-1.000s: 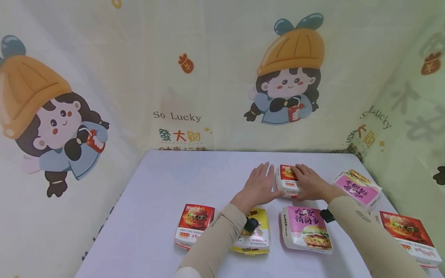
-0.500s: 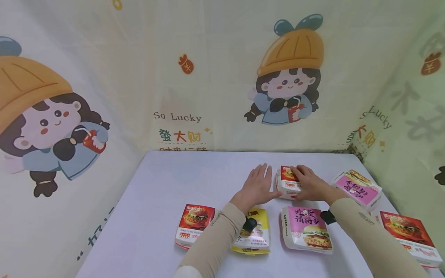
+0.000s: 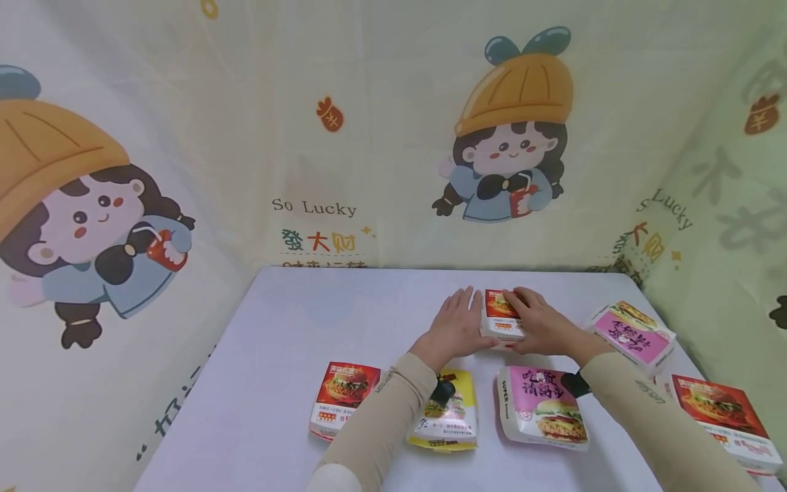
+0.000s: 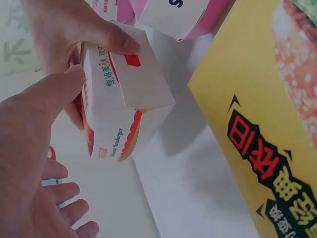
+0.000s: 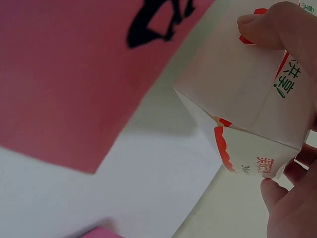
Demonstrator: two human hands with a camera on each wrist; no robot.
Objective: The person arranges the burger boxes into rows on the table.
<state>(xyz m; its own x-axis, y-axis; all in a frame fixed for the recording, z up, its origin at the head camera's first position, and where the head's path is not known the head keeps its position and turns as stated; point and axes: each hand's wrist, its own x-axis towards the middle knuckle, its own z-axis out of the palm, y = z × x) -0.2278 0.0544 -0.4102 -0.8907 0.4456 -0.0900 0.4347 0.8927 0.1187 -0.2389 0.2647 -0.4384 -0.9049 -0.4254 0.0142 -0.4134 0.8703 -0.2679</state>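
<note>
A small white burger box (image 3: 503, 316) with a red burger picture on its lid is near the back of the table, right of centre. My right hand (image 3: 550, 326) grips it from the right, the thumb (image 5: 265, 29) on the front side by a red tab and fingers curling round the far side. On its left, my left hand (image 3: 453, 321) is held with fingers spread and fairly straight. In the left wrist view the left thumb (image 4: 69, 82) overlaps the box's lid edge, while the other fingers extend beside it.
Nearer on the white table (image 3: 264, 410) are a red burger box (image 3: 346, 396), a yellow one (image 3: 451, 417) partly behind the left sleeve, and a pink one (image 3: 542, 406). Another pink box (image 3: 636, 331) lies angled at back right, with a larger red one (image 3: 722, 417) at the right edge.
The small burger box has shifted slightly left in the right hand's grip, closer to the left hand. The left hand has barely moved. The other boxes are unchanged.
</note>
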